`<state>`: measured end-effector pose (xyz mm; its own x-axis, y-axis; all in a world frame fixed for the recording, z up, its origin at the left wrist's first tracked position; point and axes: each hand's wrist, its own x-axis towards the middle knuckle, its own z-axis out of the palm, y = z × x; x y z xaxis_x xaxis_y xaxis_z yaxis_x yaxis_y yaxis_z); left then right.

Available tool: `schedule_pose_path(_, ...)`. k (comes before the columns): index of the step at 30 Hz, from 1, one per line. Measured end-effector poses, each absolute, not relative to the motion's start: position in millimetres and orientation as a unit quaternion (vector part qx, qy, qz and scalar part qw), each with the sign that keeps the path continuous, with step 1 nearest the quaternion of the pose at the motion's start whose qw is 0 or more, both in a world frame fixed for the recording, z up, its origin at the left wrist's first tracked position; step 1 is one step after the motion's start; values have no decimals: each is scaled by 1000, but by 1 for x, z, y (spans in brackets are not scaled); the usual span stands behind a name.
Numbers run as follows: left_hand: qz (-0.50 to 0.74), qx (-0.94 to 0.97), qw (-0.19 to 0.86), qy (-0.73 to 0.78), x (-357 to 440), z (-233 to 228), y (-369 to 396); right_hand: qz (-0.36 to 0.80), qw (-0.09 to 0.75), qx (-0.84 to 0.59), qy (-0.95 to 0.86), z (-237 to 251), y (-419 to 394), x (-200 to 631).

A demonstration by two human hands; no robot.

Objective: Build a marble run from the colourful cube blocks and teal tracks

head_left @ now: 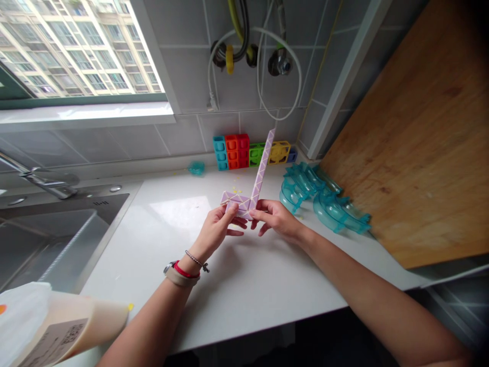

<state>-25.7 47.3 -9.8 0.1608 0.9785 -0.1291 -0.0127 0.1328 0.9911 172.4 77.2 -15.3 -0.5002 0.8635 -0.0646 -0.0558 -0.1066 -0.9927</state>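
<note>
A lilac snake puzzle with pale triangle edges is held up over the white counter. One long straight arm of it points up and away, while the near part is folded into a flat block. My left hand grips the folded block, thumb on top and fingers underneath. At the bend, my right hand pinches the puzzle between thumb and fingertips. A watch and bracelets sit on my left wrist.
Coloured block pieces line the wall. Translucent teal curved pieces lie right, beside a wooden board. A steel sink is left, a labelled cup at lower left. A white cable hangs above.
</note>
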Motion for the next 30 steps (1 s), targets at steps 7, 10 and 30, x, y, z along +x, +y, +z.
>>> schedule_pose_path(7,404,525,561,497,-30,-4,49,657,370,-348,-558,-18,77,170)
schedule_pose_path(10,422,499,561,508,-25,-6,47,651,385,-353,-551,-20,77,168)
schedule_pose_path(30,312,604,560,474,-36,-11,51,450,381,-372,-717,-15,78,180)
